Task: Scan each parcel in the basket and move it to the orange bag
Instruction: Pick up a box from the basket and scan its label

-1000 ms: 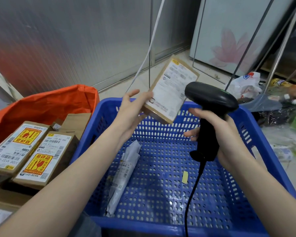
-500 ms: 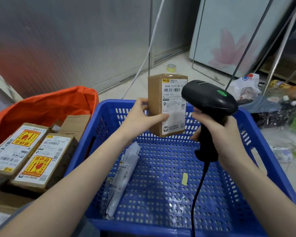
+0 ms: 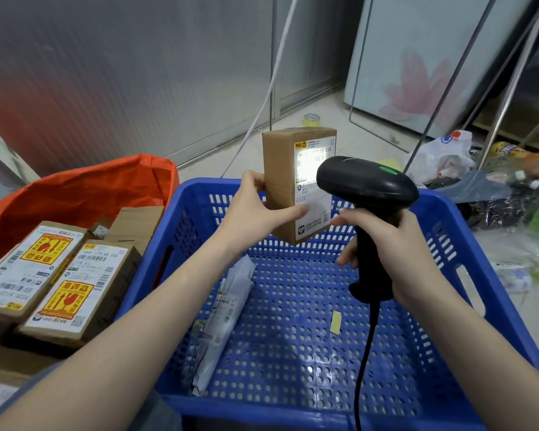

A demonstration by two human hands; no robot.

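Observation:
My left hand (image 3: 255,209) grips a small brown cardboard parcel (image 3: 280,169) upright above the far rim of the blue basket (image 3: 486,253), its white label facing me. My right hand (image 3: 389,241) holds a black barcode scanner (image 3: 364,181) by the handle, its head close to the label; a bright patch of light lies on the barcode. A grey plastic mailer (image 3: 224,318) lies on the basket floor at the left. The orange bag (image 3: 84,194) stands left of the basket with several labelled boxes (image 3: 75,287) in it.
The scanner's black cable (image 3: 366,356) hangs down over the basket. A small yellow slip (image 3: 336,321) lies on the basket floor. Plastic bags and litter (image 3: 448,157) crowd the floor at right. A tape roll (image 3: 312,120) and a white cord (image 3: 262,104) lie beyond the basket.
My left hand turned the parcel from tilted to upright, label toward me. The scanner moved in close to the label, and a bright patch of light now lies on the barcode.

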